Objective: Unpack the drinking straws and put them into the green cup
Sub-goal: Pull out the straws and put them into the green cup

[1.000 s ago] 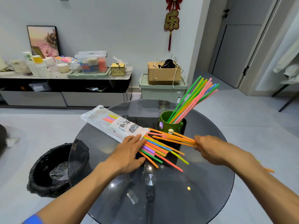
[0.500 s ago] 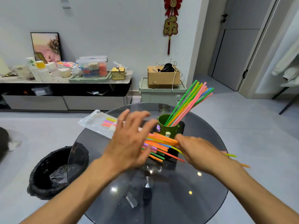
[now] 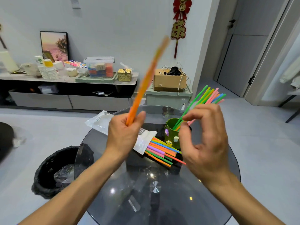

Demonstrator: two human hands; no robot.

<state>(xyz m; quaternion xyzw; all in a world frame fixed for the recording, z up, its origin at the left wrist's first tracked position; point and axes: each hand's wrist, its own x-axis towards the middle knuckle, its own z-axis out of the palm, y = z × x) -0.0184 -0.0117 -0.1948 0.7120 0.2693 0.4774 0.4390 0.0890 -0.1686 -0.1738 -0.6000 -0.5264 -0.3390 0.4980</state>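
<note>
My left hand [image 3: 124,132] grips a blurred bunch of orange straws [image 3: 146,77] that points up and to the right, raised above the table. My right hand [image 3: 205,142] hovers in front of the green cup [image 3: 172,127], fingers loosely curved and holding nothing. The cup stands on the round glass table [image 3: 162,192] and holds several coloured straws [image 3: 206,98] leaning to the right. The white straw packet [image 3: 144,138] lies on the table behind my left hand, with several straws [image 3: 162,151] sticking out of its open end.
A black bin with a liner [image 3: 60,169] stands on the floor left of the table. Behind are a low cabinet [image 3: 68,88] loaded with cups and boxes, and a green crate [image 3: 168,96] with a cardboard box on it. A door is at the far right.
The orange straws passed from my right hand to my left hand, which lifted off the packet and now holds them upright. My right hand let go and rose beside the cup.
</note>
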